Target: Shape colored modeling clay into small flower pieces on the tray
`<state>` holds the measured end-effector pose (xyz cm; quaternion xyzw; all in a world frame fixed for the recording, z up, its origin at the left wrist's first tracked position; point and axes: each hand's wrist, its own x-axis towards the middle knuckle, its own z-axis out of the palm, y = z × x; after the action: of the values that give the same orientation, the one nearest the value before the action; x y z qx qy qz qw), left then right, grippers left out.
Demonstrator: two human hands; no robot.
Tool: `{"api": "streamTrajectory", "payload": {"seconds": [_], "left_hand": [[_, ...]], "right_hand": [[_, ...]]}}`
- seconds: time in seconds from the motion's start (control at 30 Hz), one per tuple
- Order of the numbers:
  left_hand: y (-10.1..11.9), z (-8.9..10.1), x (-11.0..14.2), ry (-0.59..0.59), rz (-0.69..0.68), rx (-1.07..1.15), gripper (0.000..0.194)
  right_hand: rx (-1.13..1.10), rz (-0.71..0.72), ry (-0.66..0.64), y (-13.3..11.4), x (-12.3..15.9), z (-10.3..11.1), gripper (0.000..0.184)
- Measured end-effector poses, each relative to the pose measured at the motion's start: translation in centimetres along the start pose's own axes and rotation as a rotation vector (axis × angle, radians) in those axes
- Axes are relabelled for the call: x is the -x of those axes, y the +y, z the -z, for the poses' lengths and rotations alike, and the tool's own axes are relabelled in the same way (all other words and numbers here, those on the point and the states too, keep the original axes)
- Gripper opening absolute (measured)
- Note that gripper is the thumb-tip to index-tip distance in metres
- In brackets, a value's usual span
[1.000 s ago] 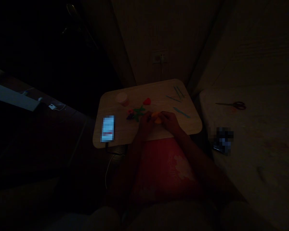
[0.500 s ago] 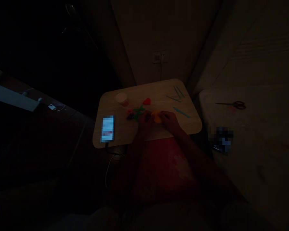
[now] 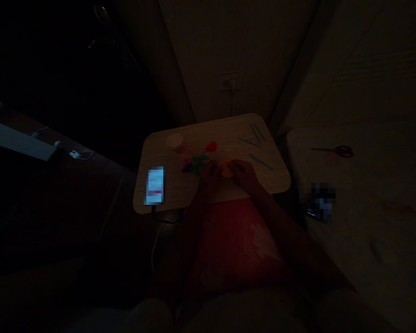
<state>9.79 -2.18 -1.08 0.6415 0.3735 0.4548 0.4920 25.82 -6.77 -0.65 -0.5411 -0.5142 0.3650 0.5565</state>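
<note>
In very dim light, an orange lump of modelling clay (image 3: 225, 169) lies between my two hands at the near side of the small table. My left hand (image 3: 209, 175) closes its fingers on the lump's left side. From the right, the fingers of my right hand (image 3: 244, 172) are bent against the same lump. Just left of my left hand sits a green branching clay piece (image 3: 199, 160), with small pinkish-red clay (image 3: 187, 161) and dark clay (image 3: 186, 168) beside it. A bright red clay piece (image 3: 211, 146) rests farther back.
The wooden table (image 3: 180, 194) carries a lidded tub (image 3: 175, 143), a lit phone (image 3: 155, 186), several thin blue-green sticks (image 3: 257, 133) and a blue-green modelling knife (image 3: 261, 162). Scissors (image 3: 343, 151) lie on a pale surface to the right. A wall socket (image 3: 230, 82) holds a plug.
Both hands stay in nearly the same place on the orange clay, with only a slight shift of the fingers. Other things have not moved.
</note>
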Motion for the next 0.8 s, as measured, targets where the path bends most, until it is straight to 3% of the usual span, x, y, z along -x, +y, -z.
{"api": "streamTrajectory", "payload": {"seconds": [0.17,0.43,0.8], "left_hand": [[-0.17,0.05,-0.1,-0.015,0.006,-0.006,0.046],[-0.14,-0.28,-0.11,0.054,0.05,0.059,0.05],[0.07,0.02,0.02,0.011,0.018,0.039,0.043]], "right_hand": [[0.005,0.003,0.002,-0.08,-0.02,-0.01,0.044],[0.012,0.0,0.007,0.05,-0.06,0.03,0.046],[0.006,0.0,0.006,-0.15,0.04,0.01,0.047]]}}
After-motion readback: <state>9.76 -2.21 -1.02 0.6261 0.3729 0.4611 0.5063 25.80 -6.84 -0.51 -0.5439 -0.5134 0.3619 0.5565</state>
